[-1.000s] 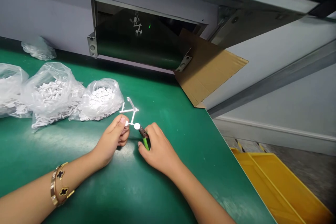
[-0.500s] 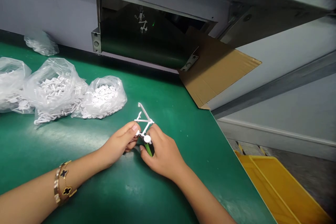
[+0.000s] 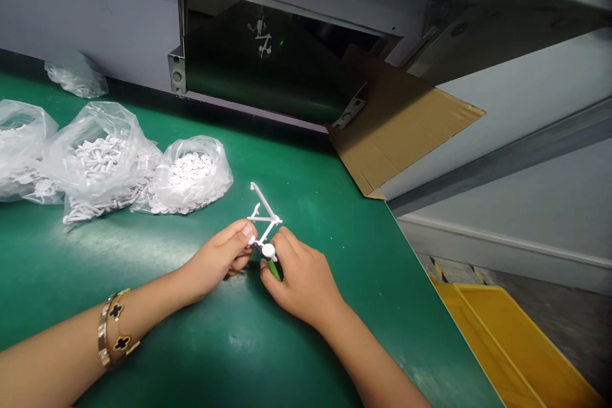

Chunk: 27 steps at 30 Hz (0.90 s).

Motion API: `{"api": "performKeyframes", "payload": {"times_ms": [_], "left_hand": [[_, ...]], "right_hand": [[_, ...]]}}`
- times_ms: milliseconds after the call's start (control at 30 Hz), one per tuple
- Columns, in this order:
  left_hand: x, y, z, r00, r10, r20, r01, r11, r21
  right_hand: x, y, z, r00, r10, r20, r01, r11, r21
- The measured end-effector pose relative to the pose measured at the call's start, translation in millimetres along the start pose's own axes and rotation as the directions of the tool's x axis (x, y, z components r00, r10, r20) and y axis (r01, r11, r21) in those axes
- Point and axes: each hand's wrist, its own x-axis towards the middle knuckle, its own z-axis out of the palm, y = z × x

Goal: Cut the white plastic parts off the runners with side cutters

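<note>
My left hand pinches a white plastic sprue with thin branching arms and a round white disc at its lower end. My right hand is closed round small cutters with a green handle. The cutter jaws sit at the sprue right beside the disc, between my two hands. Both hands rest low over the green table. A gold bracelet with black clover shapes is on my left wrist.
Clear plastic bags of white parts lie at the left: discs, longer pieces, another and a small bag at the back. A dark conveyor opening, brown cardboard and a yellow bin lie behind and right.
My hands have come together: the cutters, apart from the sprue a second ago, now sit against it at the disc. The sprue has shifted slightly right with both hands.
</note>
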Motion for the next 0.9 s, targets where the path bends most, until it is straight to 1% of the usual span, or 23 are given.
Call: {"api": "performKeyframes", "payload": {"times_ms": [100,167,233,433,600,733,833,900], "left_hand": [[0.2,-1.1,-0.9,1.0,0.013,-0.003,-0.013,0.999,0.052],[0.1,-1.9,-1.1,1.0,0.018,0.009,-0.018,0.997,0.069],[-0.6,-1.9,-0.5,1.0,0.0,0.019,-0.001,0.999,0.049],[-4.7,2.7,4.5,0.996,-0.078,0.034,0.081,0.991,-0.109],[-6.1,4.0,5.6,0.995,-0.098,0.016,0.099,0.988,-0.117],[-4.4,2.3,4.7,0.995,-0.094,0.015,0.095,0.99,-0.105],[-2.2,1.2,3.9,0.993,-0.112,-0.041,0.108,0.99,-0.091],[-0.6,1.1,3.2,0.989,-0.127,-0.073,0.12,0.988,-0.094]], "right_hand": [[0.6,-0.8,-1.6,0.998,0.004,0.068,-0.008,0.999,0.054],[0.9,-0.8,-2.5,0.996,0.008,0.093,-0.014,0.998,0.069],[1.0,-0.4,-2.7,0.996,0.01,0.09,-0.014,0.999,0.04],[0.2,-1.4,-2.8,0.999,0.011,0.043,-0.007,0.997,-0.082],[-0.4,-3.1,-3.5,0.999,0.001,0.044,0.005,0.989,-0.146],[-0.6,-3.5,-2.6,0.992,0.03,0.122,-0.014,0.991,-0.131],[0.2,-1.5,-4.4,0.974,0.057,0.221,-0.05,0.998,-0.036],[1.3,2.1,-7.0,0.955,0.036,0.294,-0.054,0.997,0.051]]}}
